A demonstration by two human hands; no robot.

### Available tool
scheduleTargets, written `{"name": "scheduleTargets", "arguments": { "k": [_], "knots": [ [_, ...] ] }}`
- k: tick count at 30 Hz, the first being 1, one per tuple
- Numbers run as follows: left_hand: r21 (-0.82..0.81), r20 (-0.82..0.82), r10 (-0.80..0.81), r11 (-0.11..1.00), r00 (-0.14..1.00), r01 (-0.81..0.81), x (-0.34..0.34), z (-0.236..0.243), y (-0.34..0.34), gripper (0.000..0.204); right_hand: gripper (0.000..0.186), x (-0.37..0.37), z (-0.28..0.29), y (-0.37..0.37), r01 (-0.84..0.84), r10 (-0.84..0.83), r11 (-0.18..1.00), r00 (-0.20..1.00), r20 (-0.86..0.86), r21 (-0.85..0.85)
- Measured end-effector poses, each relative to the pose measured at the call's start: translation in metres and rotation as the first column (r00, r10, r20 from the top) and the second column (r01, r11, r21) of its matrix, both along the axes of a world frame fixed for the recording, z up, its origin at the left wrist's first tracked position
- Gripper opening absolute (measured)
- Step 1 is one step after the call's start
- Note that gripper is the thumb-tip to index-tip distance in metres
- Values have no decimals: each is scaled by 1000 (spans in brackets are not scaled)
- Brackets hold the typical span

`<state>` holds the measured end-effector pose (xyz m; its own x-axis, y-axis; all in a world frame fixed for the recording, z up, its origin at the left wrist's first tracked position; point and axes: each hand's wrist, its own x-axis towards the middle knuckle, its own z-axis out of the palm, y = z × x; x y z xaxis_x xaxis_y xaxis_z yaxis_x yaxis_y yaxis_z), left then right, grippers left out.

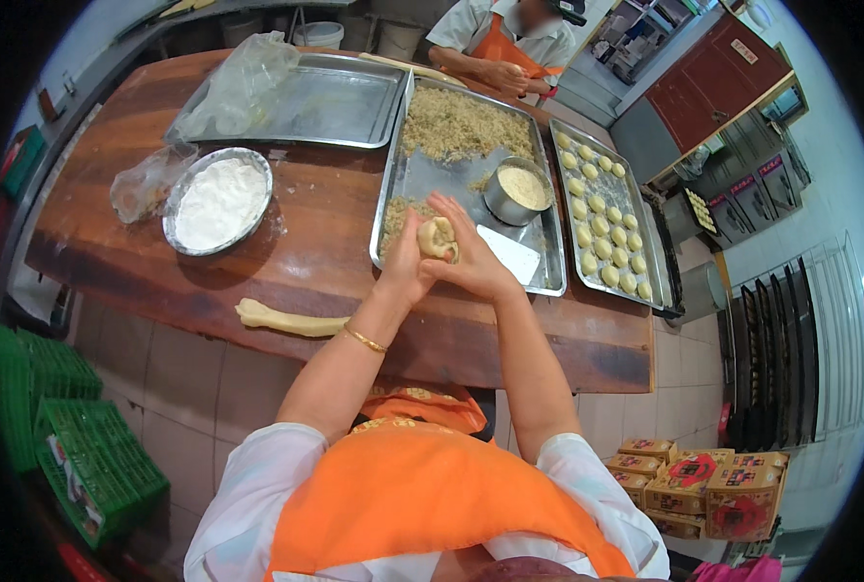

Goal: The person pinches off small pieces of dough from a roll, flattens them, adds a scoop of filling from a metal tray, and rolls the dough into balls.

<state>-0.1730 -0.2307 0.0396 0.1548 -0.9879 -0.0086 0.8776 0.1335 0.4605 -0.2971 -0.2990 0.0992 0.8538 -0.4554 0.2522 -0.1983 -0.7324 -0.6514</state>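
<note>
Between my two hands, over the near part of a metal tray (385, 194), I hold a small piece of dough (439, 238), its top gathered and uneven. My left hand (407, 260) cups it from the left, while my right hand (475, 254) wraps it from the right with the fingers pointing away. Crumbly tan filling (471, 126) lies heaped at the tray's far end, with a smaller pile by my left hand. A round metal tin (519, 199) of pale crumbs and a white flat scraper (511, 254) sit to the right. A dough rope (291, 319) lies near the table's front edge.
A bowl of white flour (220, 204) stands at left beside a crumpled plastic bag (146, 184). Behind it is another metal tray (344, 102) with plastic film. A tray of shaped dough balls (602, 209) lies right. Across the table sits a person (505, 48) in an orange apron.
</note>
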Motion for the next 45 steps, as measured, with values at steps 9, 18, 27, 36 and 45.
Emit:
{"name": "scheduleTargets", "arguments": {
  "k": [9, 18, 27, 36, 45],
  "knots": [
    [-28, 135, -36, 999, 990, 40, -18, 21, 18, 40, 37, 11, -8, 11, 158, -117, 977, 957, 265, -140],
    [-97, 68, -94, 990, 993, 100, -20, 5, 13, 43, 29, 16, 7, 25, 260, -271, 962, 852, 448, 86],
    [-3, 166, 13, 1000, 986, -13, -37, 34, 22, 43, 39, -3, -8, 7, 210, -237, 969, 935, 264, 128],
    [-30, 444, 77, 997, 892, -71, -32, 7, 20, 50, 48, -1, -5, 18, 54, -84, 994, 941, 328, 98],
    [-76, 474, 84, 996, 876, -54, -33, 18, 24, 47, 46, 2, -6, 22, 87, -298, 911, 815, 497, 403]
  ]
}}
